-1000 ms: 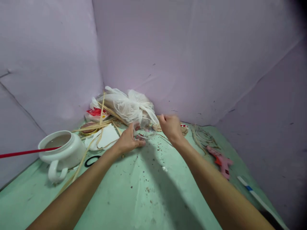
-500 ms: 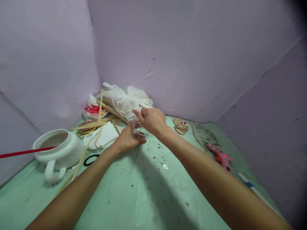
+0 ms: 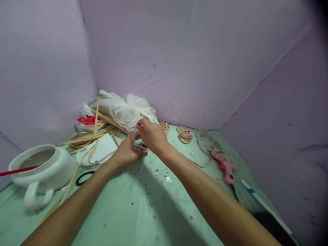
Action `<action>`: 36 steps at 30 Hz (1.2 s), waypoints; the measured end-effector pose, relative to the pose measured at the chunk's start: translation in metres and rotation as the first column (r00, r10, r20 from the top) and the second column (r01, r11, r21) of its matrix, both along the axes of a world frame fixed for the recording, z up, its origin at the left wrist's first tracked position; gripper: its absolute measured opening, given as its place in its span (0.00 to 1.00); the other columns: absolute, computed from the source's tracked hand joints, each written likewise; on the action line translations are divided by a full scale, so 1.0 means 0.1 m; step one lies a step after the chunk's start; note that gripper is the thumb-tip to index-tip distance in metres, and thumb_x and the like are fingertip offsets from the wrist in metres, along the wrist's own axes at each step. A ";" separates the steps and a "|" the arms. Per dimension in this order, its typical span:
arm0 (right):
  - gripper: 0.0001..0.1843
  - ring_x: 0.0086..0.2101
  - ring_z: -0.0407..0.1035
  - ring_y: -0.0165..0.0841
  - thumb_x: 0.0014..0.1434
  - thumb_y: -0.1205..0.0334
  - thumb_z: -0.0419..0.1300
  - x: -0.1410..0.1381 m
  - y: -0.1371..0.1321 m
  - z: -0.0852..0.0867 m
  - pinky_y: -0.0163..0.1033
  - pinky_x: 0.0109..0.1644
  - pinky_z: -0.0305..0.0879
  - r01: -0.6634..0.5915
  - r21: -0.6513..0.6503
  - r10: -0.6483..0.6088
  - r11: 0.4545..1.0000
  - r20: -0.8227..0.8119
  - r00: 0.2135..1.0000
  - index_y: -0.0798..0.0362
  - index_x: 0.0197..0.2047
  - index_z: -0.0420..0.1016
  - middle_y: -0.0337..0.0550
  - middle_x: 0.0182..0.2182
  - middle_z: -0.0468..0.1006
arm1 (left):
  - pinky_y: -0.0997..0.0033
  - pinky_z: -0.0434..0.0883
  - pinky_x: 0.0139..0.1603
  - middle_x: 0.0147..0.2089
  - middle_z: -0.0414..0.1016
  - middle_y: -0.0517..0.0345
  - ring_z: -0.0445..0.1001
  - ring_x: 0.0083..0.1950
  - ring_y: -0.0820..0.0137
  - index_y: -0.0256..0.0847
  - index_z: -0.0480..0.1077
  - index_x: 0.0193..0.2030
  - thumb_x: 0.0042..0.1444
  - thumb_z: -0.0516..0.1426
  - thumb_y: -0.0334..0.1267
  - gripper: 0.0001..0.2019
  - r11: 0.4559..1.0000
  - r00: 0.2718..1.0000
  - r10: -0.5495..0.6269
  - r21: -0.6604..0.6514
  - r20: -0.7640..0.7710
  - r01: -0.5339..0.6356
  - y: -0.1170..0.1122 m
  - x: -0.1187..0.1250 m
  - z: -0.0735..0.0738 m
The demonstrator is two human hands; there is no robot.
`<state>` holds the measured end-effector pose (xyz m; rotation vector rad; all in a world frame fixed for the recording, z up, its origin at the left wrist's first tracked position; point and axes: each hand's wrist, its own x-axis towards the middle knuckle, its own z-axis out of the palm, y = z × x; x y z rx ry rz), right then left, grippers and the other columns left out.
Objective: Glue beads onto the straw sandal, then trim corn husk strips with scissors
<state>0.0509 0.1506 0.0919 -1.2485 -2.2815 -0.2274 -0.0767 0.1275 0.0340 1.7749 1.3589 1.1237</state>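
My left hand is wrapped round a small clear plastic cup, tilted with its mouth toward my right hand. Small red and greyish beads lie in the cup. My right hand is at the cup's mouth, its fingers curled together and partly hidden; whatever they pinch does not show. Just behind the right wrist are two flat, coiled twine pieces with red and white beads on them, one half covered by the hand, the other in full view.
On the left stand a white pot with a red stick and a black ring. Straw strips, white paper and a white plastic bag lie behind. To the right are twine, a pink glue gun and a white strip.
My right hand's fingers have come down to the cup's mouth from just above it. The view has shifted right, showing the second twine piece and the glue gun's cord.
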 end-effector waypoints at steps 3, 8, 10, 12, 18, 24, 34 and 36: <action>0.21 0.26 0.69 0.33 0.63 0.49 0.40 -0.01 -0.02 -0.02 0.35 0.28 0.50 0.116 -0.010 -0.116 0.993 -0.041 0.992 0.51 0.39 0.70 0.42 0.25 0.77 | 0.56 0.68 0.49 0.50 0.69 0.52 0.69 0.51 0.56 0.43 0.58 0.51 0.35 0.64 0.35 0.33 1.000 0.999 -0.019 0.018 -0.032 0.020 0.00 0.00 0.01; 0.26 0.32 0.68 0.36 0.60 0.42 0.42 0.00 -0.09 0.04 0.36 0.32 0.55 0.031 0.011 -0.030 0.999 -0.082 0.996 0.52 0.34 0.72 0.44 0.29 0.76 | 0.56 0.67 0.49 0.47 0.70 0.52 0.70 0.49 0.57 0.41 0.57 0.52 0.39 0.64 0.40 0.32 0.998 0.998 -0.057 0.029 -0.036 0.058 0.00 -0.01 -0.01; 0.21 0.38 0.67 0.35 0.62 0.50 0.43 0.07 -0.13 0.05 0.37 0.38 0.58 -0.049 0.063 0.058 0.997 -0.151 0.987 0.52 0.36 0.72 0.44 0.35 0.76 | 0.57 0.67 0.50 0.49 0.69 0.50 0.69 0.51 0.57 0.40 0.56 0.53 0.38 0.64 0.39 0.34 0.998 0.998 -0.063 0.030 -0.005 0.063 0.01 -0.02 -0.03; 0.18 0.42 0.65 0.34 0.63 0.57 0.43 0.20 -0.19 0.01 0.37 0.45 0.58 -0.031 0.087 0.055 0.996 -0.287 0.956 0.53 0.40 0.72 0.46 0.40 0.74 | 0.56 0.65 0.52 0.51 0.67 0.48 0.66 0.54 0.56 0.40 0.55 0.54 0.37 0.65 0.39 0.37 0.999 0.999 -0.042 0.011 0.024 0.042 0.03 -0.03 -0.05; 0.26 0.55 0.58 0.41 0.63 0.54 0.38 0.86 -0.56 -0.58 0.50 0.58 0.50 0.211 -0.255 -0.269 0.944 -0.219 0.938 0.60 0.56 0.63 0.56 0.55 0.65 | 0.54 0.64 0.54 0.53 0.64 0.46 0.63 0.57 0.56 0.41 0.54 0.54 0.36 0.65 0.37 0.37 0.997 0.994 0.007 -0.082 0.107 0.002 0.00 0.00 -0.02; 0.45 0.63 0.34 0.47 0.59 0.39 0.36 1.03 -0.78 -1.04 0.56 0.63 0.29 0.303 -0.406 -0.190 0.862 0.296 0.936 0.72 0.63 0.47 0.63 0.63 0.41 | 0.54 0.66 0.52 0.53 0.65 0.44 0.63 0.58 0.55 0.38 0.54 0.55 0.35 0.66 0.37 0.39 0.994 0.993 0.022 -0.109 0.118 -0.009 -0.02 0.00 0.00; 0.43 0.63 0.34 0.45 0.60 0.41 0.34 0.83 -0.48 -0.98 0.57 0.63 0.28 0.160 -0.489 -0.032 0.857 0.259 0.965 0.70 0.64 0.43 0.61 0.64 0.40 | 0.53 0.65 0.53 0.54 0.64 0.42 0.62 0.58 0.56 0.38 0.53 0.55 0.35 0.65 0.36 0.38 0.993 0.987 0.014 -0.122 0.161 0.006 -0.02 0.02 0.02; 0.41 0.63 0.34 0.42 0.61 0.42 0.35 0.91 -0.45 -0.97 0.56 0.63 0.28 0.062 -0.508 0.039 0.859 0.186 0.982 0.67 0.64 0.43 0.58 0.64 0.40 | 0.52 0.64 0.54 0.53 0.64 0.44 0.62 0.58 0.56 0.40 0.54 0.54 0.34 0.65 0.36 0.38 0.993 0.987 0.012 -0.118 0.158 0.007 -0.02 0.01 0.02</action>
